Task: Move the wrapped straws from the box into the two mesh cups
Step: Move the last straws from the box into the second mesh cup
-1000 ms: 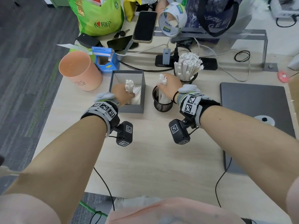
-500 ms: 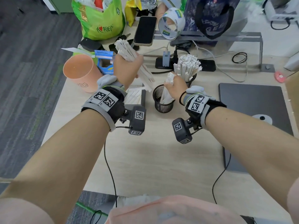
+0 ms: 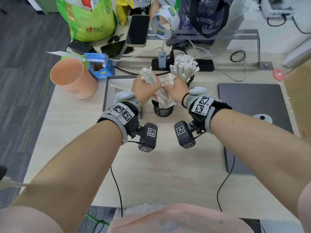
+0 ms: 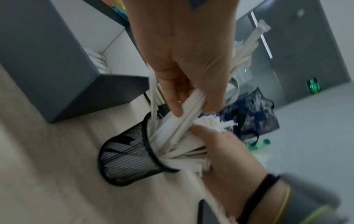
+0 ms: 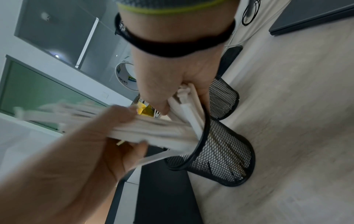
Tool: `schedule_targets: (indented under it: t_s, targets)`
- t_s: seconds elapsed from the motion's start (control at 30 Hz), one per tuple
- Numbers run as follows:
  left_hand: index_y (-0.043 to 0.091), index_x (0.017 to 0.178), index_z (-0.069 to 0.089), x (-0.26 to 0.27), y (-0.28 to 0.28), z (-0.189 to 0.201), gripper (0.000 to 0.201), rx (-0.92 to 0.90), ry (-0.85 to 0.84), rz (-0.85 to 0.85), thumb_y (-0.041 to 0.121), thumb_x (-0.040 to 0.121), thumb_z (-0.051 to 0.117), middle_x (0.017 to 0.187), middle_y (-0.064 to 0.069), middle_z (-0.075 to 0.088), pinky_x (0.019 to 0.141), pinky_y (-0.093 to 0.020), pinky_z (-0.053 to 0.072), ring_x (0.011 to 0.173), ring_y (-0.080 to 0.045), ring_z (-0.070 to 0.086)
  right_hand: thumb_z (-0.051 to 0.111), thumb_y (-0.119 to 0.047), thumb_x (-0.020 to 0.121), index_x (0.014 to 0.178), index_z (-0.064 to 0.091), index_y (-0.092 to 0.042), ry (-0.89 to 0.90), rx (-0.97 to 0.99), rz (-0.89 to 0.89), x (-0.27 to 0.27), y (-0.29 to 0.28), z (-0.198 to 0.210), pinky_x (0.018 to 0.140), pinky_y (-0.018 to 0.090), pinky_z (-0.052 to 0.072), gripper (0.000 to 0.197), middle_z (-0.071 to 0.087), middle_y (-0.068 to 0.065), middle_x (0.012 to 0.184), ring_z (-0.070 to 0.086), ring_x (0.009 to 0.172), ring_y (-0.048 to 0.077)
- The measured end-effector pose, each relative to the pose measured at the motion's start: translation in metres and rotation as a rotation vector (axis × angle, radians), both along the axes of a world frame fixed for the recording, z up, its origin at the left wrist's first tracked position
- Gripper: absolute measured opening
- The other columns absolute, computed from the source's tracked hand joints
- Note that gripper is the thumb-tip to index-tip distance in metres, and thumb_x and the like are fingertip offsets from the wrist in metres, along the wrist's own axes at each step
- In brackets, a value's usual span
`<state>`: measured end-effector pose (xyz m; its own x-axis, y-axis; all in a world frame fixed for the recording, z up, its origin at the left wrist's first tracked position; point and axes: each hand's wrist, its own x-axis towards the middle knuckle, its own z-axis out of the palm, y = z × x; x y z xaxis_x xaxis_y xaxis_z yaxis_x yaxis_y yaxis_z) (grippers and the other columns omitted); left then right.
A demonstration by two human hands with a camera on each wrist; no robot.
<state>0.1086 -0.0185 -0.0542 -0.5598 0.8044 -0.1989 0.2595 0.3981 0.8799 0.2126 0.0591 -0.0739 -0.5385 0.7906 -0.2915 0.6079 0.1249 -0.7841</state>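
L hand (image 3: 144, 89) is clenched round a bundle of wrapped straws (image 3: 149, 77), fingers (image 4: 173, 97) curled tight on the wrappers; bundle is tilted, lower ends poking into the near mesh cup (image 3: 162, 110), upper ends fanned up and away toward the back of the counter (image 3: 165, 169). R hand (image 3: 175, 89) grasps a second bunch (image 3: 170, 79) that already stands in the same cup, thumb and fingers (image 5: 155, 104) wrapped round it just above the rim. The two hands are touching or nearly so, right over the cup. Near cup sits upright on the counter, just R of the grey box (image 3: 109, 91); in the box at least one straw (image 3: 120, 87) lies on the bottom, w/ a few more white wrappers visible in the L wrist view. Far mesh cup (image 3: 190, 79) stands behind the R hand, packed w/ upright straws (image 3: 183, 67). Orange cup (image 3: 72, 78) stands L of the box, closed laptop (image 3: 252, 111) to the R, phone (image 3: 138, 31) and tape roll (image 3: 164, 22) at the back.
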Motion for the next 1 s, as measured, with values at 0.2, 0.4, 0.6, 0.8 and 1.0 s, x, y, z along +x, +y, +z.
schedule_targets:
  t_s: [0.2, 0.4, 0.6, 0.8, 1.0]
  targets:
    - [0.011, 0.109, 0.059, 0.015, 0.006, -0.018, 0.049, -0.385, 0.516, -0.171, 0.04, 0.071, 0.071, 0.116, -0.012, 0.054, 0.092, -0.038, 0.047, 0.115, -0.03, 0.049, 0.045, -0.004, 0.089, 0.113, 0.057, -0.002, -0.005, 0.014, 0.061, 0.007, 0.003, 0.0, 0.081, 0.022, 0.036, 0.027, 0.063, 0.016, 0.111, 0.056, 0.103, 0.026]
    - [0.026, 0.132, 0.045, -0.003, -0.002, -0.015, 0.091, -0.261, 0.601, -0.275, 0.064, 0.055, 0.074, 0.134, -0.003, 0.046, 0.102, -0.039, 0.037, 0.125, -0.026, 0.042, 0.046, -0.011, 0.09, 0.125, 0.048, -0.006, -0.031, 0.036, 0.035, 0.01, 0.002, -0.002, 0.093, 0.033, 0.042, 0.036, 0.058, 0.015, 0.124, 0.055, 0.114, 0.03]
    - [0.012, 0.136, 0.043, -0.049, -0.013, -0.012, 0.067, -0.208, 0.644, 0.11, 0.059, 0.088, 0.042, 0.139, -0.011, 0.047, 0.106, -0.04, 0.032, 0.128, -0.028, 0.043, 0.05, -0.023, 0.091, 0.131, 0.045, -0.007, -0.06, 0.022, 0.009, 0.008, 0.001, -0.007, 0.09, 0.034, 0.045, 0.043, 0.062, 0.017, 0.119, 0.059, 0.109, 0.032]
    - [-0.002, 0.13, 0.044, -0.058, -0.013, -0.011, 0.046, -0.493, 0.337, 0.202, 0.028, 0.095, 0.048, 0.134, -0.02, 0.052, 0.105, -0.039, 0.035, 0.125, -0.035, 0.048, 0.049, -0.021, 0.091, 0.127, 0.048, -0.006, -0.086, 0.022, 0.012, 0.007, 0.002, -0.006, 0.089, 0.032, 0.043, 0.039, 0.061, 0.017, 0.121, 0.057, 0.112, 0.031]
    - [0.008, 0.108, 0.061, -0.036, -0.014, 0.0, 0.023, -0.111, 0.449, -0.037, 0.017, 0.087, 0.062, 0.098, -0.006, 0.068, 0.085, -0.031, 0.048, 0.087, -0.018, 0.06, 0.042, -0.015, 0.093, 0.131, 0.045, -0.008, -0.052, 0.004, -0.001, 0.01, -0.002, -0.003, 0.095, 0.038, 0.048, 0.039, 0.062, 0.02, 0.119, 0.06, 0.103, 0.031]
